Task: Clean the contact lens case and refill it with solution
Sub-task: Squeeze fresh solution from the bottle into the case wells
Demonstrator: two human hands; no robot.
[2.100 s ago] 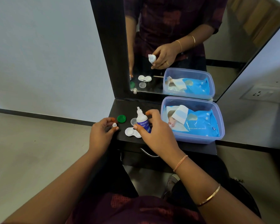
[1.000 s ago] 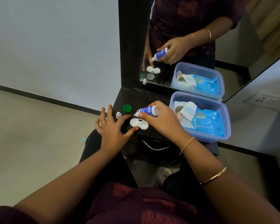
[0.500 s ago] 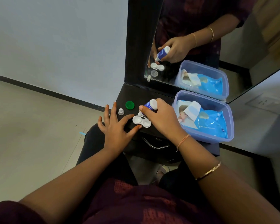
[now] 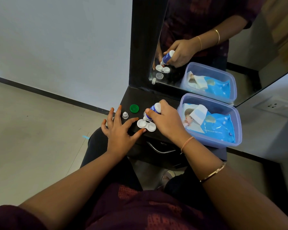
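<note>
Two hands by edge of shelf (image 4: 140,99): left hand (image 4: 119,132) spread against lens case (image 4: 147,126), right hand (image 4: 167,124) grip round inverted bottle (image 4: 155,108).

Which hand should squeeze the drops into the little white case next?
Right. The right hand grips the bottle, tipped nozzle-down over the case; the left hand lies spread beside it, thumb touching its rim.

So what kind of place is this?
Likely a dressing table at home: it has a tall mirror, a drawer below, and a lens case and wipes tub on top.
</note>
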